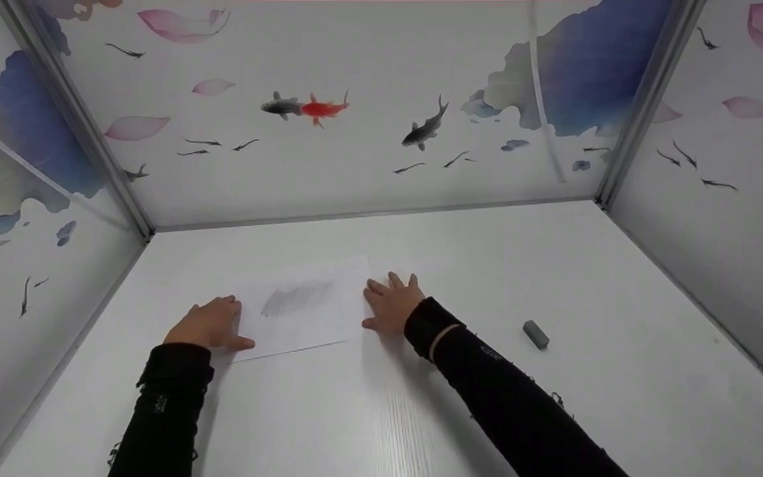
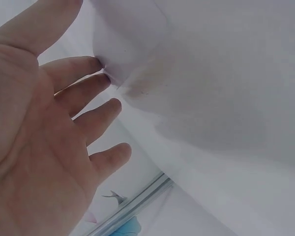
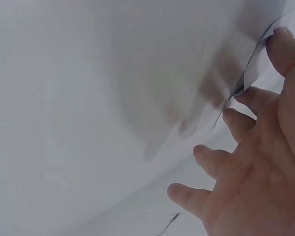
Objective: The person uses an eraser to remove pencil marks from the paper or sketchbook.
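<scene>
A white sheet of paper [image 1: 302,315] with a grey pencil smudge [image 1: 297,298] lies flat on the white table [image 1: 487,265]. My left hand [image 1: 209,324] rests at the sheet's left edge, thumb on its near corner. In the left wrist view the left hand [image 2: 39,147] is spread and its fingertips [image 2: 96,64] touch the paper [image 2: 211,73]. My right hand [image 1: 391,305] lies at the sheet's right edge with fingers spread. In the right wrist view the right hand [image 3: 255,167] touches the paper's edge [image 3: 162,73] with straight fingers [image 3: 250,96]. Neither hand holds anything.
A small grey eraser block [image 1: 536,334] lies on the table to the right of my right forearm. Walls with fish and petal prints [image 1: 368,112] close in the table at the back, left and right.
</scene>
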A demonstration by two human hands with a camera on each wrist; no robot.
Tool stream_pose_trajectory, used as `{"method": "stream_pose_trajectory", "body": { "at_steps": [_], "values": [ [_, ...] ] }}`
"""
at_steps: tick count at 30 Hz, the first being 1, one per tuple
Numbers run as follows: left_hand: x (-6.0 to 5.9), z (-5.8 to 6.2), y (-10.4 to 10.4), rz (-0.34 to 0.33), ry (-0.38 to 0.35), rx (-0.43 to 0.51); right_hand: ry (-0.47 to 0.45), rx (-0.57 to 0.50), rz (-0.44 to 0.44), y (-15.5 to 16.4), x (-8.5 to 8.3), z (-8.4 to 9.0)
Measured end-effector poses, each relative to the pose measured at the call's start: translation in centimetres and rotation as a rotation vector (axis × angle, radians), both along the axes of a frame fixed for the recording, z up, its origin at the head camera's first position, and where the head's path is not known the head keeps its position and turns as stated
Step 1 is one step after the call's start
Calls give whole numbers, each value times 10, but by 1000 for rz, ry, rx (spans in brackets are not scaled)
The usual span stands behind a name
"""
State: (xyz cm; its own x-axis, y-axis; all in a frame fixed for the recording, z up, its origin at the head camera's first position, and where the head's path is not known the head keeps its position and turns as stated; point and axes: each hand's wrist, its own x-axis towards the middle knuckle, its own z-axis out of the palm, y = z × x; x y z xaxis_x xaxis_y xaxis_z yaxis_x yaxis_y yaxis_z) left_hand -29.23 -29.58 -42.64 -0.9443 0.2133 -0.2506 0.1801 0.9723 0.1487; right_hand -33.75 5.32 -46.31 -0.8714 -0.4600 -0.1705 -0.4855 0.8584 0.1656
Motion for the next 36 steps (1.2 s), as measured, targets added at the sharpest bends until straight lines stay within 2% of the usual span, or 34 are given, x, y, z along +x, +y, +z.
{"method": "stream_pose_trajectory", "body": {
  "at_steps": [9, 15, 20, 25, 30, 36],
  "values": [
    [-6, -6, 23, -30, 1, -17, -45, 33, -1, 25, 16, 21],
    [-6, -4, 44, -44, 9, -19, -45, 36, 16, 46, 27, 29],
    [-6, -3, 62, -57, 14, -3, -54, 31, 10, 64, 30, 30],
    [-6, -9, 72, -61, 24, -8, -96, 17, 0, 76, 35, 34],
    [-5, -9, 86, -60, 44, 2, -90, 16, 0, 88, 39, 37],
    [3, -9, 105, -52, 66, 14, -103, -27, 7, 106, 47, 35]
  ]
}}
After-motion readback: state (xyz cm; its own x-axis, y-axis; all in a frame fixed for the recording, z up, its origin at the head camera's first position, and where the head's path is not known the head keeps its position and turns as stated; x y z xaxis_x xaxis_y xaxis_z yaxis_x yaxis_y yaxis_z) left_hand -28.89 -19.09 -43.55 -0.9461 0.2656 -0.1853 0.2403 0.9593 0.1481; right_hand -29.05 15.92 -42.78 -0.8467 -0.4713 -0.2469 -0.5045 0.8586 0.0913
